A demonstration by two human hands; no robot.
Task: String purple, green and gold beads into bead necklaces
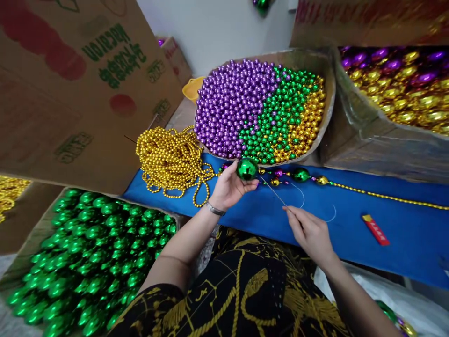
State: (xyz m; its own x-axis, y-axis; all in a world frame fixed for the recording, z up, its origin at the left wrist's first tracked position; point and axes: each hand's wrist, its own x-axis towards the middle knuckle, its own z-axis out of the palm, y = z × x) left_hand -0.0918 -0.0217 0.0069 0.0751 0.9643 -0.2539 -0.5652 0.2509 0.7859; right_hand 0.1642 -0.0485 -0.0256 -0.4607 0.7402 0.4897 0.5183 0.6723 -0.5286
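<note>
My left hand (pixel 229 186) is closed on a large shiny green bead (pixel 247 169), in front of the box of small beads. Lower and to the right, my right hand (pixel 310 231) pinches a thin needle (pixel 273 191) that points up toward the green bead. Whether its tip has entered the bead I cannot tell. A pale thread (pixel 300 189) curls behind the needle. Beyond my hands lies a bead strand (pixel 300 175) of mixed green, purple and gold beads, running into a thin gold chain (pixel 382 198) on the right.
A box of small purple, green and gold beads (pixel 238 103) stands behind the blue table (pixel 336 238). Gold bead strands (pixel 168 159) are heaped left. A box of large green beads (pixel 94 252) sits lower left. A red packet (pixel 376 230) lies right; another box (pixel 379 140) holds gold and purple beads.
</note>
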